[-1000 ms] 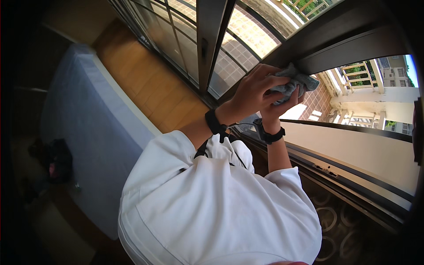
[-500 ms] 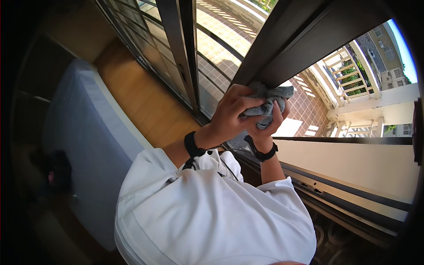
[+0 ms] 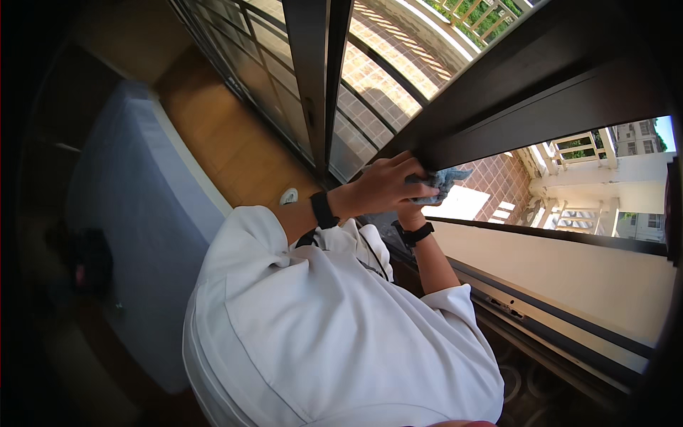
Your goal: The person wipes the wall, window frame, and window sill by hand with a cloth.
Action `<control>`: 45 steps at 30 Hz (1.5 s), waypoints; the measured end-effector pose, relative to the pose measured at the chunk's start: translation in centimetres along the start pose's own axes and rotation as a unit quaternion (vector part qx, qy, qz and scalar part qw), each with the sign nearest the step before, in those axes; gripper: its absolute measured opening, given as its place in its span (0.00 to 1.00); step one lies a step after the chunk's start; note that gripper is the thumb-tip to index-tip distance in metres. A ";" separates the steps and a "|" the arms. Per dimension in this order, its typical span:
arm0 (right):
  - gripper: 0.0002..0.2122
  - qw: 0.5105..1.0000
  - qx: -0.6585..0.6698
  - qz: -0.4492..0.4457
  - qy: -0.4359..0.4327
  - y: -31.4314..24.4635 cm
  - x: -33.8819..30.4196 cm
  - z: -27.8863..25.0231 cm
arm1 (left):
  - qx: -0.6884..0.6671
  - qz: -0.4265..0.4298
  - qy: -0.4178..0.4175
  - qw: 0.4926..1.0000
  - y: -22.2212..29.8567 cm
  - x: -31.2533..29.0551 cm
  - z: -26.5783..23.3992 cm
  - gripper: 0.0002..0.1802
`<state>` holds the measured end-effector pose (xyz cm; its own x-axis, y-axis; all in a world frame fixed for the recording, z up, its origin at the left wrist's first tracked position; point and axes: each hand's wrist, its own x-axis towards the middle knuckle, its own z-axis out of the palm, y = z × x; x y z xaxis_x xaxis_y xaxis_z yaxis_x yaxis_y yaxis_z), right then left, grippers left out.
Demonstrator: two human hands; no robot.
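Observation:
A crumpled grey-blue cloth point(image 3: 445, 183) is bunched up against the lower end of a wide dark door frame point(image 3: 526, 117). My left hand point(image 3: 384, 183) lies over the cloth's left side, its fingers curled round it beside the frame's edge. Below it, my right hand point(image 3: 410, 211) closes on the cloth from underneath; its fingers are largely hidden behind the left hand and the cloth. Both wrists wear a black band.
To the left run glass door panels with dark bars point(image 3: 311, 85) and a wooden floor point(image 3: 213, 135). A pale covered bed-like surface point(image 3: 142, 235) stands far left. Dark rail tracks point(image 3: 555, 306) cross at right. Outside lie a tiled balcony point(image 3: 384, 71) and railings.
Both hands have moved slightly down with the cloth, and the left hand now covers more of it. The view has shifted, so the dark frame appears lower and more slanted.

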<state>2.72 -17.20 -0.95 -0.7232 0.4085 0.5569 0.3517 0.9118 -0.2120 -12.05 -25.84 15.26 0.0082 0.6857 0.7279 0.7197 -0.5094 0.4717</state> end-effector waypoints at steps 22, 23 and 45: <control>0.29 0.948 0.112 0.123 0.271 -20.1 21.1 -3.7 | -0.194 -0.025 0.075 0.978 -8.6 -0.5 -18.9 0.27; 0.29 0.947 0.109 0.118 0.277 -20.4 21.4 -3.0 | -0.194 -0.016 0.075 0.978 -9.0 -0.4 -19.5 0.27; 0.32 0.865 0.309 0.290 0.268 -22.2 21.3 -3.8 | -0.284 -0.064 0.010 0.957 -9.1 0.1 -20.3 0.22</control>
<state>-18.29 -28.87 18.65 -0.0928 0.8776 0.4704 0.0585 0.4764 -0.8773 -32.66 -31.71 21.09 -0.0723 0.7543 0.6526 0.2207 -0.6260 0.7480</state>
